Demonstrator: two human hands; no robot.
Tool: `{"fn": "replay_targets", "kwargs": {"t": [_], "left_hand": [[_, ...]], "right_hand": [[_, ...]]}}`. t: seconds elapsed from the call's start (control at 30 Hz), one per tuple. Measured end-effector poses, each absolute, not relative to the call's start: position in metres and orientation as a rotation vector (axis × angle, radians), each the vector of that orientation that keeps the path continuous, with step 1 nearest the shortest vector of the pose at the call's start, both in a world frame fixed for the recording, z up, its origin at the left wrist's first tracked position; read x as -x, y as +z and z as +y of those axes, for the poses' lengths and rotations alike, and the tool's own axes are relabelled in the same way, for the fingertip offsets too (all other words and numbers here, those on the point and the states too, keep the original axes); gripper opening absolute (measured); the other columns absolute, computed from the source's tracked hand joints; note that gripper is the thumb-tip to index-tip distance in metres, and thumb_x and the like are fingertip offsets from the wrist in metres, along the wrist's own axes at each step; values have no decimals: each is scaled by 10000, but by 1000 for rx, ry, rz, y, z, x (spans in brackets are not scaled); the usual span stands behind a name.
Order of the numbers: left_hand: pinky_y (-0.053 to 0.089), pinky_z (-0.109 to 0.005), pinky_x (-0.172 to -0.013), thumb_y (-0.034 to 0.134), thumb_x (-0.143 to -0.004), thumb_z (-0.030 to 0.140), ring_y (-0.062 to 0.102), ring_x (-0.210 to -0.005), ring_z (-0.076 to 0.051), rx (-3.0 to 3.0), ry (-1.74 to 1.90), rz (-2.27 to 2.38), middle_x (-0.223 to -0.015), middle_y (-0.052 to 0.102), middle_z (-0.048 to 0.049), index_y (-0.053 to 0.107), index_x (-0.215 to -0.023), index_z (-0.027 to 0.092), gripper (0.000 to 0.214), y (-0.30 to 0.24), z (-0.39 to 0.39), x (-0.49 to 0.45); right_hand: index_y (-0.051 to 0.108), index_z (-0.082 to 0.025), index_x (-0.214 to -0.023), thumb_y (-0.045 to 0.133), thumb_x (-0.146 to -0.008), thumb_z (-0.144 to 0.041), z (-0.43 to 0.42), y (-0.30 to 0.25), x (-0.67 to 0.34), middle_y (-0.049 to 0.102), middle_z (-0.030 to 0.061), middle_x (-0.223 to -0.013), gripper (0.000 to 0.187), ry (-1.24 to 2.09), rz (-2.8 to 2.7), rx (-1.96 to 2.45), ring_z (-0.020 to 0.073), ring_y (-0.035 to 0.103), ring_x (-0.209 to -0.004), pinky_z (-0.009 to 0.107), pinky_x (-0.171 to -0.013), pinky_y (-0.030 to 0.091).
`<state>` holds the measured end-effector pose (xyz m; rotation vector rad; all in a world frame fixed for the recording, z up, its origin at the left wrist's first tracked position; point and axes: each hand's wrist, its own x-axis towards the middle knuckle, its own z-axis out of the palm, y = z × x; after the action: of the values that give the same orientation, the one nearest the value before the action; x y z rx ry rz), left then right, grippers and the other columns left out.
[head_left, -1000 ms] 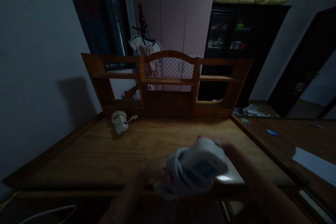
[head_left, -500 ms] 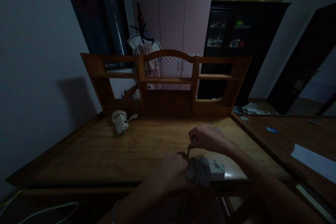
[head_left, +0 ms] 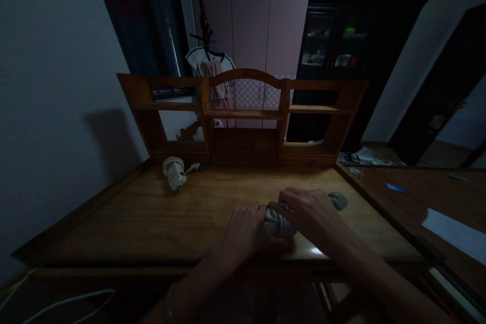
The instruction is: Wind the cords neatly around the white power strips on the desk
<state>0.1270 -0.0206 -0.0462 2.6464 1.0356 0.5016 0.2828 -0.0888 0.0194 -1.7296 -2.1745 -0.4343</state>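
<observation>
A white power strip's coiled cord (head_left: 280,223) is between my two hands, above the front part of the wooden desk. My left hand (head_left: 248,225) is closed around the coil's left side. From above, my right hand (head_left: 304,207) rests over its right side with fingers curled onto the cord. Most of the strip's body is hidden behind the right hand. A grey rounded thing (head_left: 337,201) shows just beyond the right wrist; its kind is unclear. Farther left on the desk lies another white power strip (head_left: 175,174) with its cord wound up and its plug (head_left: 195,167) beside it.
The desk top (head_left: 132,217) ends at a wooden shelf unit (head_left: 243,115) at the back. To the right, a lower brown surface (head_left: 410,212) holds white paper (head_left: 453,235) and a blue card (head_left: 395,188). A white cable (head_left: 76,298) hangs at the lower left.
My right hand has come down from above the coil onto it. The coil has shifted left and away from me, and the strip's body is now covered. The grey rounded thing shows more.
</observation>
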Motion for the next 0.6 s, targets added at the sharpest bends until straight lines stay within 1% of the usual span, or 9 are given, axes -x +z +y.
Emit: {"fn": "replay_targets", "kwargs": {"t": [0.07,0.17,0.23,0.37,0.47,0.53,0.6], "left_hand": [[429,-357,-795,653,-629,682,623,-926,-294,-2605,523,1112,-1019,677,-86,617,-1034,228,610,-46,-18,-129],[431,-348,-817,607,-706,640,620,-965,-284,-2533,579,1172,-1071,669,-98,607,-1071,220,556,-46,-14,-131],[435,-337,-823,615,-724,590,616,-994,-276,-2484,607,1191,-1103,660,-101,598,-1105,214,535,-47,-10,-133],[445,-299,-793,644,-727,462,622,-995,-250,-2369,667,1213,-1110,662,-75,593,-1121,223,463,-54,-2,-136],[449,-262,-726,658,-708,427,639,-935,-231,-2306,560,1131,-1058,683,-40,615,-1080,254,412,-60,5,-138],[444,-250,-693,665,-694,401,639,-912,-228,-2284,503,1122,-1045,688,-45,622,-1080,248,417,-63,10,-138],[437,-248,-686,661,-689,363,634,-905,-230,-2286,520,1170,-1043,688,-69,622,-1089,222,427,-65,12,-137]], "right_hand": [[599,-192,-781,547,-901,-264,-92,12,-281,656,9,-711,149,-455,-2153,1748,133,574,-565,276,-515,187],[593,-187,-808,507,-912,-249,-93,-1,-281,656,15,-714,149,-454,-2068,1752,137,577,-568,269,-513,204],[581,-181,-800,482,-918,-239,-93,-7,-281,642,15,-693,164,-447,-2034,1738,132,570,-555,262,-511,220],[562,-176,-820,467,-910,-183,-90,-16,-279,631,14,-730,131,-434,-2048,1697,127,569,-561,259,-507,236],[562,-183,-871,472,-897,-147,-90,-21,-276,632,13,-786,100,-434,-2078,1660,133,568,-570,267,-503,236],[566,-184,-896,462,-895,-122,-91,-25,-273,627,16,-808,121,-417,-2116,1633,133,565,-580,269,-502,244],[570,-184,-909,438,-899,-101,-92,-29,-270,620,20,-809,156,-393,-2151,1620,132,560,-585,265,-500,255]]}}
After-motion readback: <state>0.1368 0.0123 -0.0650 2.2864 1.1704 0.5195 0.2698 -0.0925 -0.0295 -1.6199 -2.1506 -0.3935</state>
